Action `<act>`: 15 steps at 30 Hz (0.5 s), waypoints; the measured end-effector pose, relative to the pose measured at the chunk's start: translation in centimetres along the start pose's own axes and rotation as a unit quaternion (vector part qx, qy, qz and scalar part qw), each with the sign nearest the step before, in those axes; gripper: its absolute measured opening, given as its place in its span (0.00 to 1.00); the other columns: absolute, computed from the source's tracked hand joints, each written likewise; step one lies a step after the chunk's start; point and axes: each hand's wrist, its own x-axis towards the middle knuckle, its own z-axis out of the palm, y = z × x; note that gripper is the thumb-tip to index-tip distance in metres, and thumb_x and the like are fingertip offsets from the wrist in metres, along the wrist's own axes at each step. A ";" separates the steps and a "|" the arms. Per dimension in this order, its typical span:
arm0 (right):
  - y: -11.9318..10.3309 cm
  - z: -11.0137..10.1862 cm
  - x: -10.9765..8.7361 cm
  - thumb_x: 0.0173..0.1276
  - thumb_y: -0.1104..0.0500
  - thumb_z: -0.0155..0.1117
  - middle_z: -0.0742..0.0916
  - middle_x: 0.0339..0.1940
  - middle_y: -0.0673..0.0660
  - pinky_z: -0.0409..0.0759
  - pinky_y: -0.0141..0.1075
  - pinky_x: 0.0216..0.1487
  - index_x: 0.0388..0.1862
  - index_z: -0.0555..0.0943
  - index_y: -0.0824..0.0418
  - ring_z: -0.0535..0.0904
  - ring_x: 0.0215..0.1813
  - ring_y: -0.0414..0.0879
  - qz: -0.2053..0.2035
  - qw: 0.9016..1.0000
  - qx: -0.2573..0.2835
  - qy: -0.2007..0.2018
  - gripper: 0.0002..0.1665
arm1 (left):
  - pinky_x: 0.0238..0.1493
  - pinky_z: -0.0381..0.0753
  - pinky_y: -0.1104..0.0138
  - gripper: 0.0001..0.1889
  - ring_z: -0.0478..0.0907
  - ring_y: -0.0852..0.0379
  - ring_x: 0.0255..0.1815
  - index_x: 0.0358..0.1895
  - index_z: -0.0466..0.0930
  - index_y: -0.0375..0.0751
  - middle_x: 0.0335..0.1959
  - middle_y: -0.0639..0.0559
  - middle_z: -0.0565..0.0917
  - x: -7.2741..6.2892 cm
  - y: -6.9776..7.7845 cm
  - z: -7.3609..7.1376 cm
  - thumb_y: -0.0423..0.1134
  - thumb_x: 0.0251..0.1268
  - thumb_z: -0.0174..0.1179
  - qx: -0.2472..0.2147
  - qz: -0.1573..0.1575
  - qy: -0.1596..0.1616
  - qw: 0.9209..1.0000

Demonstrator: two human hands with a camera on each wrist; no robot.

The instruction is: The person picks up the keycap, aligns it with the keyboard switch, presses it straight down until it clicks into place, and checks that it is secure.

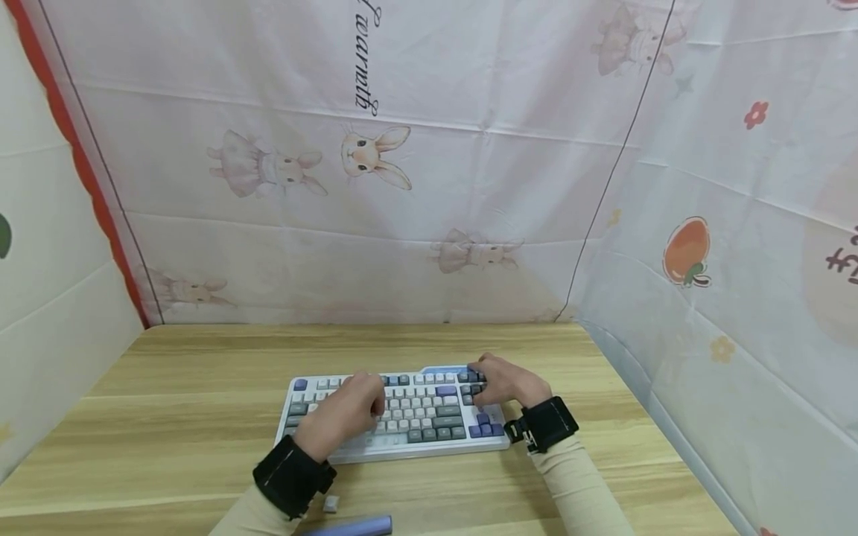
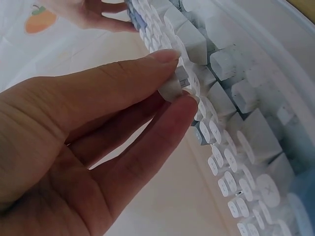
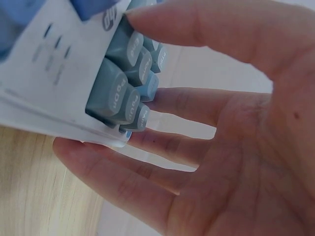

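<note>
A white keyboard (image 1: 429, 448) with white, grey and purple keys lies on the table. My left hand (image 1: 338, 420) is over its left half, thumb and forefinger pinching a small light keycap (image 2: 171, 89) just above the keys in the left wrist view. Bare switches (image 2: 224, 65) show along the keyboard's near edge there. At the far right corner, my right hand (image 1: 509, 381) grips the keyboard. In the right wrist view, the thumb (image 3: 162, 22) rests by the grey keys (image 3: 110, 91), while the other fingers reach round the edge, partly hidden.
Close to the table's near side lie a loose pale keycap (image 1: 331, 504) and a long purple-blue bar (image 1: 358, 526), cut off by the frame and partly behind the left forearm. Printed cloth (image 1: 415, 283) walls the wooden table (image 1: 201, 417) at the back and sides.
</note>
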 end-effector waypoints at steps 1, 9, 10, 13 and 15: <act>0.0 -0.1 0.0 0.62 0.58 0.75 0.75 0.71 0.65 0.75 0.56 0.70 0.76 0.70 0.65 0.75 0.68 0.58 0.000 1.000 0.000 0.001 0.45 | 0.31 0.78 0.64 0.12 0.74 0.58 0.27 0.26 0.87 0.38 0.28 0.50 0.86 0.1 0.0 -0.1 0.15 0.49 0.67 0.000 0.001 0.000 1.000; -0.1 -0.5 0.1 0.61 0.58 0.76 0.74 0.72 0.65 0.76 0.56 0.70 0.77 0.69 0.64 0.74 0.69 0.58 -0.002 1.000 0.009 0.006 0.46 | 0.29 0.74 0.65 0.13 0.72 0.58 0.26 0.24 0.86 0.39 0.26 0.52 0.83 0.3 0.2 -0.5 0.15 0.50 0.67 -0.001 -0.007 0.001 1.000; -0.1 -0.4 0.0 0.61 0.58 0.76 0.74 0.72 0.64 0.76 0.56 0.70 0.77 0.69 0.64 0.74 0.69 0.58 0.000 1.000 0.010 0.005 0.45 | 0.29 0.74 0.65 0.13 0.72 0.58 0.26 0.24 0.86 0.39 0.25 0.52 0.83 0.3 0.2 -0.4 0.15 0.50 0.67 -0.002 -0.004 0.000 1.000; -0.1 -0.1 -0.2 0.61 0.57 0.77 0.75 0.71 0.63 0.77 0.56 0.69 0.77 0.70 0.63 0.75 0.68 0.57 0.002 1.000 0.009 0.000 0.46 | 0.29 0.74 0.65 0.13 0.72 0.57 0.26 0.24 0.85 0.39 0.25 0.52 0.82 0.1 0.2 -0.2 0.15 0.49 0.68 -0.009 -0.002 -0.007 1.000; 0.0 0.1 -0.4 0.61 0.57 0.77 0.75 0.71 0.63 0.77 0.56 0.68 0.76 0.70 0.63 0.75 0.67 0.56 0.001 1.000 0.007 -0.001 0.46 | 0.29 0.73 0.66 0.13 0.72 0.57 0.27 0.24 0.85 0.39 0.24 0.53 0.81 0.0 0.1 0.0 0.15 0.48 0.68 -0.010 -0.002 -0.009 1.000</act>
